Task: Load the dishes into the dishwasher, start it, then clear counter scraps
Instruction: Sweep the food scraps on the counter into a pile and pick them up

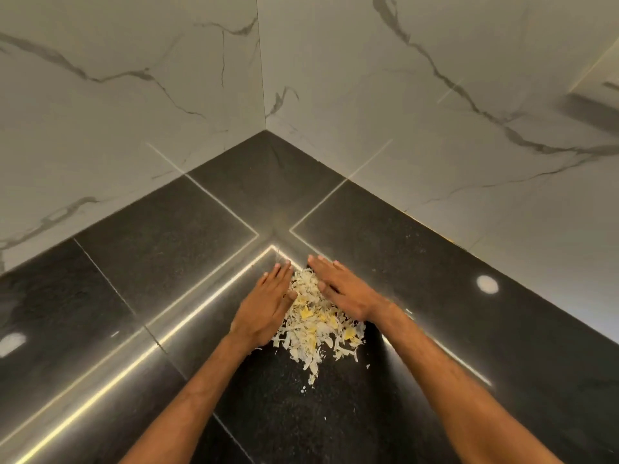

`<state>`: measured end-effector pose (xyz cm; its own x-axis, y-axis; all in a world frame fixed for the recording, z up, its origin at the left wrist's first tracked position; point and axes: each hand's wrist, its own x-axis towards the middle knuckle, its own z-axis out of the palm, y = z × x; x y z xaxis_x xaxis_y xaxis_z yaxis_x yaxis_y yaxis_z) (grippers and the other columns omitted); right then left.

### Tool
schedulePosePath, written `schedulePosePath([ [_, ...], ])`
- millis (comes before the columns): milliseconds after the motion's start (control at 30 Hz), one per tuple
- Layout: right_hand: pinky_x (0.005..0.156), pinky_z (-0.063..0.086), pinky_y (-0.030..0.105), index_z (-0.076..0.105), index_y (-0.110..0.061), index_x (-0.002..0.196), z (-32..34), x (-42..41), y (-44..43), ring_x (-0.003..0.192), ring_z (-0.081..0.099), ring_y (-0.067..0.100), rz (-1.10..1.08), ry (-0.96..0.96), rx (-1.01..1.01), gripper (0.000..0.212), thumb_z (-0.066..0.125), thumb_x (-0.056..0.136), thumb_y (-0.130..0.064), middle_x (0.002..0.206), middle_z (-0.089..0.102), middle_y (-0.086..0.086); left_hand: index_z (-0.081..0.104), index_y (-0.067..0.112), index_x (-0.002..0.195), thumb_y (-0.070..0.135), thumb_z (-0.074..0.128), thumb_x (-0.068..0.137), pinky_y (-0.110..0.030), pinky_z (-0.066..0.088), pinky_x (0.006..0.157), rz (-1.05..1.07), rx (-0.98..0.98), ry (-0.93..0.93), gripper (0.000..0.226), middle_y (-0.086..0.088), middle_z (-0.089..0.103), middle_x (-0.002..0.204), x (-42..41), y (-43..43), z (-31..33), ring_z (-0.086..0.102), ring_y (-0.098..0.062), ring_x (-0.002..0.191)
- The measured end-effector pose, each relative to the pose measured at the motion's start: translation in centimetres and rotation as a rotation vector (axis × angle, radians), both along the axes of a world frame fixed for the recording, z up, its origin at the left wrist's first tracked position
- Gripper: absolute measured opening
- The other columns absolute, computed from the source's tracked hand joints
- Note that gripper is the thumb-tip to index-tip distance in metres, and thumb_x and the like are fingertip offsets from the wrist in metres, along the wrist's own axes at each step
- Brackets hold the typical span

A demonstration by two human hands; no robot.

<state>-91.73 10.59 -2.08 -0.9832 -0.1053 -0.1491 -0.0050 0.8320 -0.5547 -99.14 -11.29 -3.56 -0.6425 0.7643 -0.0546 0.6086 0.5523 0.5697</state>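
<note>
A heap of pale white and yellow scraps [318, 329] lies on the black speckled counter [174, 249], in front of the corner. My left hand [268, 304] lies flat against the heap's left side, fingers straight and pointing away from me. My right hand [345, 289] lies flat over the heap's right side, fingers straight and angled up-left. The two sets of fingertips nearly meet beyond the heap. A few loose bits trail toward me from the heap. Neither hand holds anything.
Two white marble-patterned walls [368, 95] meet in a corner just behind the counter. Bright light strips and two round lamp spots reflect on the glossy counter surface. A marble ledge [596, 92] juts out at the upper right.
</note>
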Motion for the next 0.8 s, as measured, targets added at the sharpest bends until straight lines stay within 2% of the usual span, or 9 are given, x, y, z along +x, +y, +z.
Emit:
schedulePosePath([
  [67,0.123,-0.002,0.031,0.003,-0.03,0.158,-0.2,1.5,-2.1,0.15,-0.003,0.0,0.046,0.012,-0.024,0.073,0.003,0.096,-0.067,0.165,0.003,-0.009,-0.003,0.026,0.156,0.074,-0.013,0.088,-0.015,-0.017,0.115,-0.043,-0.008,-0.013,0.084,0.013,-0.012,0.16,2.0,-0.7,0.6,-0.02,0.01,0.143],
  [167,0.123,-0.001,0.028,0.007,-0.032,0.158,0.1,4.1,-4.2,0.149,-0.001,-0.005,0.005,-0.009,-0.087,0.076,0.0,0.093,-0.072,0.164,0.006,-0.012,0.003,0.027,0.156,0.071,-0.006,0.093,-0.018,-0.008,0.12,-0.063,0.05,-0.055,0.078,0.016,-0.005,0.161,4.5,-1.9,1.0,-0.011,0.009,0.146],
  [267,0.121,0.011,0.029,0.015,-0.039,0.156,0.5,7.0,-4.8,0.15,0.012,0.001,-0.214,0.01,-0.341,0.075,0.007,0.092,-0.075,0.163,0.013,-0.013,0.013,0.034,0.156,0.074,0.002,0.093,-0.012,-0.001,0.118,0.014,0.212,-0.224,0.076,0.026,0.005,0.16,5.9,-3.3,1.5,0.0,0.01,0.147],
  [367,0.121,0.019,0.049,0.019,-0.045,0.154,-0.1,10.6,-3.6,0.15,0.019,0.018,-0.577,0.083,-0.326,0.076,0.006,0.088,-0.08,0.163,0.015,-0.013,0.015,0.035,0.157,0.075,0.002,0.092,-0.015,0.001,0.118,0.123,0.259,-0.213,0.078,0.022,0.008,0.162,5.6,-4.9,1.6,0.002,0.007,0.148],
  [433,0.12,0.017,0.057,0.014,-0.046,0.155,-0.3,12.4,-4.2,0.151,0.014,0.021,-0.653,0.049,-0.216,0.081,0.0,0.085,-0.083,0.164,0.013,-0.009,0.01,0.029,0.157,0.077,-0.005,0.089,-0.022,0.001,0.122,0.16,0.18,-0.14,0.084,0.017,0.002,0.163,5.9,-5.5,1.2,-0.004,0.007,0.148],
  [533,0.121,0.003,0.043,0.011,-0.036,0.157,-0.2,12.3,-7.7,0.147,0.0,0.009,-0.658,0.05,-0.175,0.093,-0.008,0.08,-0.085,0.163,0.007,-0.01,0.0,0.022,0.157,0.075,-0.014,0.087,-0.031,-0.003,0.124,0.082,0.071,-0.076,0.089,0.01,-0.007,0.164,8.2,-4.1,0.9,-0.013,0.002,0.148],
  [600,0.119,0.002,0.033,0.012,-0.033,0.158,0.1,11.3,-9.9,0.144,-0.002,0.001,-0.706,0.093,-0.192,0.092,-0.007,0.083,-0.083,0.162,0.008,-0.014,0.0,0.022,0.157,0.073,-0.011,0.09,-0.033,0.0,0.125,0.046,0.096,-0.091,0.085,0.008,-0.007,0.164,10.0,-2.3,0.7,-0.012,0.001,0.149],
  [700,0.125,0.012,0.033,0.021,-0.028,0.157,-0.1,10.5,-11.7,0.148,0.008,-0.002,-0.735,0.164,-0.308,0.079,0.007,0.093,-0.073,0.162,0.019,-0.012,0.012,0.024,0.158,0.067,0.006,0.097,-0.039,0.011,0.125,0.136,0.268,-0.232,0.075,0.011,0.006,0.165,11.1,-1.0,0.8,0.001,0.002,0.15],
  [800,0.122,0.02,0.034,0.027,-0.028,0.156,0.4,10.3,-11.1,0.149,0.018,0.004,-0.846,0.228,-0.485,0.076,0.018,0.094,-0.073,0.162,0.024,-0.01,0.018,0.032,0.157,0.074,0.012,0.094,-0.039,0.011,0.123,0.302,0.42,-0.338,0.076,0.018,0.01,0.163,10.0,-1.6,1.7,0.005,0.003,0.149],
])
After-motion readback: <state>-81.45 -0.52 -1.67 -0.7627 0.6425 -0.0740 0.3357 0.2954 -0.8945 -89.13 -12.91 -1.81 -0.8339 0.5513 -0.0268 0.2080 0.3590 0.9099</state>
